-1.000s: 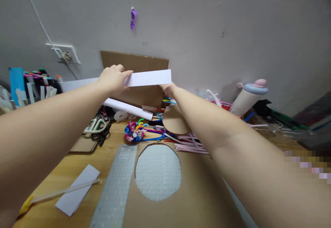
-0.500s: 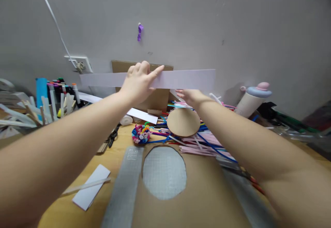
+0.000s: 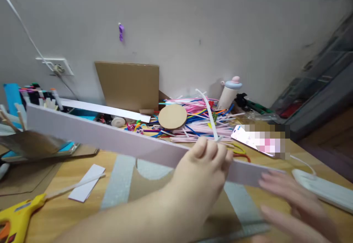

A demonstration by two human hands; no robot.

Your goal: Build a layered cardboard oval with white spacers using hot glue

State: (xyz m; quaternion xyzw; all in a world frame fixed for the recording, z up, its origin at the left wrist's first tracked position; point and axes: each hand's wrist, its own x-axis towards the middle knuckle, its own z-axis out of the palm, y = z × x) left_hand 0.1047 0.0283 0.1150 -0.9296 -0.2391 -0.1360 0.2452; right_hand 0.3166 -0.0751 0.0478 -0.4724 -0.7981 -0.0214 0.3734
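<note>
A long white strip of card (image 3: 104, 134) slants across the view, held above the table. My left hand (image 3: 205, 177) is closed over its right half, fingers folded across the top edge. At the strip's right end is my right hand (image 3: 295, 199), blurred, with its fingers apart; whether the fingertips touch the strip I cannot tell. Beneath lies a brown cardboard sheet (image 3: 149, 188) with a round hole, partly hidden by the strip and my left arm. A cardboard disc (image 3: 172, 116) rests behind, on a pile of pipe cleaners (image 3: 198, 129).
A yellow glue gun (image 3: 23, 213) and a small white card (image 3: 87, 184) lie on the left. Against the wall leans a cardboard panel (image 3: 129, 86). A bottle (image 3: 228, 94), a lit phone (image 3: 248, 140) and a white power strip (image 3: 325, 191) are on the right.
The white strip has come down and nearer, now tilted lower at the right. My left hand has moved right along with it, my right hand to its right end. The view has turned right.
</note>
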